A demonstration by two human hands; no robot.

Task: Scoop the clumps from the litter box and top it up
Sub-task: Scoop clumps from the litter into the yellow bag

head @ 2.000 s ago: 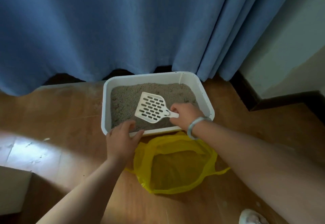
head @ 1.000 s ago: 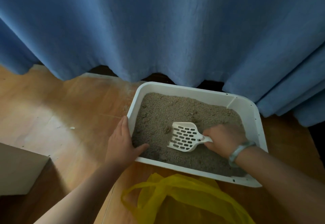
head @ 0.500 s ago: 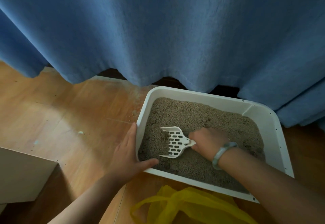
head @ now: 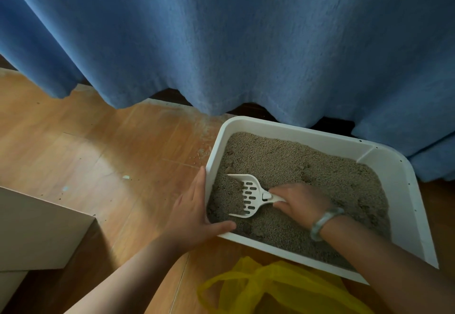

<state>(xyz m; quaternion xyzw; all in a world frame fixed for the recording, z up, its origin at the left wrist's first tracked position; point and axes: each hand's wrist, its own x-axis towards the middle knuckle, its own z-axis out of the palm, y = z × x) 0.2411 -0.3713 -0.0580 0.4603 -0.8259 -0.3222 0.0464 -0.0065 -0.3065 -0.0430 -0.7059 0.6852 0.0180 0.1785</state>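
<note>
Two hands share the work. Biggest around it, the blue curtain (head: 221, 37) hangs at twelve o'clock of the litter box (head: 406, 205), its hem close over the far rim and liable to catch anything lifted high. The box sits on a wooden floor (head: 98, 146). Loaded with grey litter (head: 307, 161), it is probably heavy, with stiff plastic walls, and best held by the rim. A pale carton (head: 37, 227) stands at eight o'clock, apart from the box. A yellow bag (head: 270, 289), thin and floppy, lies at six o'clock, just beside the near wall. The left hand (head: 192, 215) lies flat against the seven o'clock corner, thumb over the rim, bracing. The right hand (head: 302, 202) grips the handle of the white scoop (head: 246, 198), which looks light, rigid and slotted. Its blade is dug in at nine o'clock, among loose grains that will likely sift through.
</note>
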